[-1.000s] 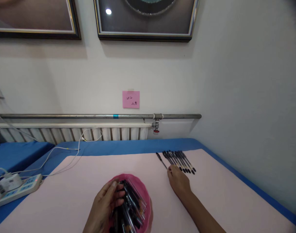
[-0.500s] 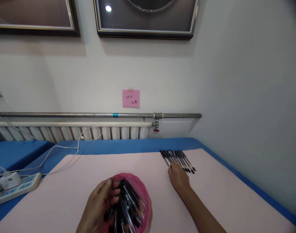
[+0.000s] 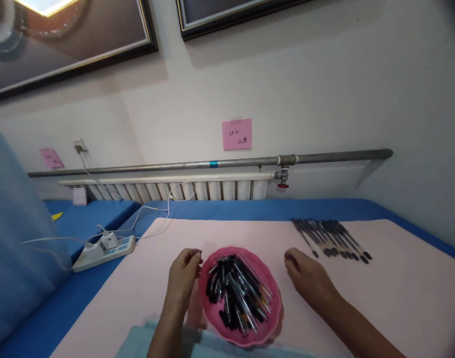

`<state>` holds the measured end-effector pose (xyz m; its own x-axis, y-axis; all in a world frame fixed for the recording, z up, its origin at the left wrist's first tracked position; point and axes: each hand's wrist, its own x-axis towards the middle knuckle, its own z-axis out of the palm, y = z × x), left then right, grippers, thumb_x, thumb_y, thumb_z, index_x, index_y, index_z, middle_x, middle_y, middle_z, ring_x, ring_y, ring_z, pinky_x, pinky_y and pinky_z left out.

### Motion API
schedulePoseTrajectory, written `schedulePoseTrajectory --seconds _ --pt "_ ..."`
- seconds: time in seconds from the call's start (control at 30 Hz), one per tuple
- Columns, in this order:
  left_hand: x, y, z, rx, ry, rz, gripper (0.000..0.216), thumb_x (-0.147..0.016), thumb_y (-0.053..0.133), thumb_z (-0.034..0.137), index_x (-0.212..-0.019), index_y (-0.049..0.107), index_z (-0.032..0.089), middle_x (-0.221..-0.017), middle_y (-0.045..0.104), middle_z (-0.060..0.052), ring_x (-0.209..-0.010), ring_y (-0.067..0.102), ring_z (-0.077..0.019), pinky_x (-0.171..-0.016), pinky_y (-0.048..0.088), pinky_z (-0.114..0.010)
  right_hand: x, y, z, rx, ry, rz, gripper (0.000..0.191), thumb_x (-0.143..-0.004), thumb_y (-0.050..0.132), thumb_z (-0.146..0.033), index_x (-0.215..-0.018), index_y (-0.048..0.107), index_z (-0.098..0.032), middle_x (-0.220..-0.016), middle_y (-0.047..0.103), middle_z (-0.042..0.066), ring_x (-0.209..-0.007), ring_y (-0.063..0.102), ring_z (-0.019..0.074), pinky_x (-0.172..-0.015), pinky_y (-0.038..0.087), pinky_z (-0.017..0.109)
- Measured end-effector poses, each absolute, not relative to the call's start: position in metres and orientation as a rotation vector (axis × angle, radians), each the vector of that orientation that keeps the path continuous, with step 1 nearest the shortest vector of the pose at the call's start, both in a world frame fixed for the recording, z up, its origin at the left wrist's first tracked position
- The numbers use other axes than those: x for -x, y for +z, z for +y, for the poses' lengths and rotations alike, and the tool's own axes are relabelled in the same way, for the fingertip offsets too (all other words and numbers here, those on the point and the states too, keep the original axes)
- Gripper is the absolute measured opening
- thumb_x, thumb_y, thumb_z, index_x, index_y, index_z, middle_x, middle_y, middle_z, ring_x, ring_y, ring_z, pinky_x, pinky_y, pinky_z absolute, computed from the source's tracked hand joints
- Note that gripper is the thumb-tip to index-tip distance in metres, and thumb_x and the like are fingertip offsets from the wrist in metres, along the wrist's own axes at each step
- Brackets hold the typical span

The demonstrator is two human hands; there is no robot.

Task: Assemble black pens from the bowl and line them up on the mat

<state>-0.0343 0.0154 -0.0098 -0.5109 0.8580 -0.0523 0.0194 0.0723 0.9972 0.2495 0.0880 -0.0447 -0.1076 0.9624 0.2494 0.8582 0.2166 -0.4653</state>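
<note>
A pink scalloped bowl (image 3: 267,262) stands on the pink tabletop sheet, holding many clear pen barrels (image 3: 243,301) and black pen caps (image 3: 214,283). My left hand (image 3: 183,276) is just left of the bowl, fingers curled in and fingertips close to its rim; I cannot tell whether they touch it. Right of the bowl, my right hand (image 3: 309,273) is closed loosely above the sheet, with nothing visible in it. Beyond this hand, a row of slim black-ended pens (image 3: 330,238) lies side by side, slightly blurred.
A white power strip (image 3: 104,253) with plugged-in adapters and white cables lies on the blue surface (image 3: 44,308) at left. Behind the table run a radiator (image 3: 201,190) and a metal pipe (image 3: 242,162). Light-blue cloth (image 3: 138,340) shows at the front edge.
My right hand has drawn back from the row of pens towards the bowl. The left hand has left the bowl's contents and is now outside its rim. The view has tilted and swung left.
</note>
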Motion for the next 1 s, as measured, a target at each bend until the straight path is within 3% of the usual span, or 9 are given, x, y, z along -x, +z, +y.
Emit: schedulePoseTrajectory --seconds 0.13,0.4,0.57,0.77,1.0 --pt "0.029 -0.016 0.015 -1.161 1.358 1.825 0.007 -0.070 0.059 0.022 -0.069 0.066 0.019 -0.070 0.064 -0.002 -0.067 0.056 -0.0153 -0.065 0.043 -0.027 -0.236 -0.051 0.084 1.605 0.366 -2.074 0.016 -0.079 0.038 -0.021 -0.069 0.051 -0.024 -0.070 0.065 0.000 -0.064 0.058 0.0169 -0.056 0.038 0.025" --pt "0.024 -0.024 0.016 -1.650 0.995 2.163 0.018 -0.073 0.053 0.012 -0.077 0.069 0.018 -0.092 0.064 -0.010 -0.094 0.052 -0.0249 -0.087 0.037 -0.037 -0.239 -0.052 0.089 1.628 0.414 -2.133 0.016 -0.079 0.040 -0.017 -0.071 0.053 -0.022 -0.071 0.064 0.000 -0.065 0.058 0.0172 -0.057 0.035 0.025" --pt "0.021 -0.024 0.018 -1.810 0.743 2.301 0.020 -0.076 0.052 0.014 -0.083 0.070 0.019 -0.100 0.064 -0.009 -0.099 0.053 -0.0251 -0.087 0.038 -0.035 -0.237 -0.054 0.090 1.643 0.401 -2.161 0.017 -0.080 0.041 -0.015 -0.072 0.055 -0.022 -0.073 0.065 0.001 -0.066 0.057 0.0165 -0.057 0.032 0.025" --pt "-0.001 -0.021 0.015 -1.932 0.710 2.179 0.027 -0.079 0.045 0.011 -0.083 0.070 0.019 -0.085 0.065 -0.010 -0.087 0.054 -0.0243 -0.078 0.038 -0.033 -0.237 -0.053 0.090 1.659 0.378 -2.194 0.017 -0.081 0.041 -0.015 -0.072 0.054 -0.021 -0.073 0.064 0.001 -0.067 0.056 0.0167 -0.057 0.031 0.025" --pt "-0.009 -0.018 0.012 -1.972 0.550 2.212 0.027 -0.079 0.043 0.010 -0.080 0.069 0.019 -0.084 0.065 -0.010 -0.083 0.054 -0.0240 -0.075 0.036 -0.033 -0.236 -0.052 0.089 1.660 0.358 -2.222 0.018 -0.082 0.040 -0.015 -0.073 0.054 -0.021 -0.073 0.063 0.001 -0.067 0.056 0.0164 -0.056 0.030 0.025"
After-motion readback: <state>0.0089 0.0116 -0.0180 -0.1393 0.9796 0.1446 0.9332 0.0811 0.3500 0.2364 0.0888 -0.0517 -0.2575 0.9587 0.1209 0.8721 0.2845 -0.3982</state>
